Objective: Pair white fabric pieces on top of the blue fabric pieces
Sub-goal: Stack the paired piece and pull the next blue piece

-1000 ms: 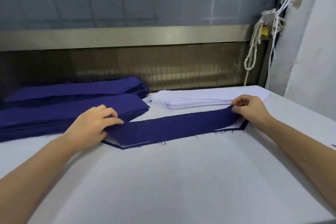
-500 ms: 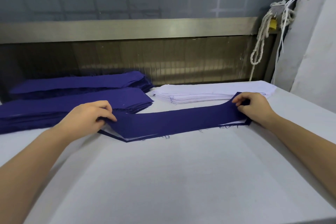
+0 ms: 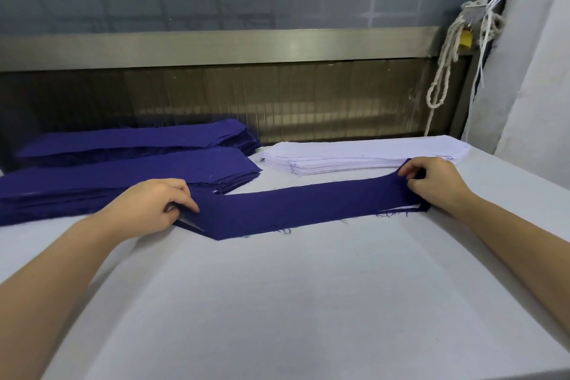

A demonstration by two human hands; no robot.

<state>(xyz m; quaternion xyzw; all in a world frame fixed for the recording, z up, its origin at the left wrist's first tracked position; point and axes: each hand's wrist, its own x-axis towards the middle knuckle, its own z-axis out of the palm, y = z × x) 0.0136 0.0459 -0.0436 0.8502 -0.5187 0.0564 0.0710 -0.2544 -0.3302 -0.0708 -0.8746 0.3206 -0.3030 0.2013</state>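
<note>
I logged both forearms outstretched at mid-frame. Left hand point(image 3: 151, 207) pinched the blue strip point(image 3: 302, 210) at its left end with curled fingers, and right hand point(image 3: 431, 182) likewise pinched the right end. White stack point(image 3: 354, 153) lay just behind.

White piece point(image 3: 190, 222) mostly beneath blue strip point(image 3: 308, 207)

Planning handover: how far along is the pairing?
Done: white and blue edges under the top blue strip suggest one finished pair. In hand: left hand and right hand pinch its ends. Left: its white piece from the white stack; near blue stack and far blue stack remain.
</note>
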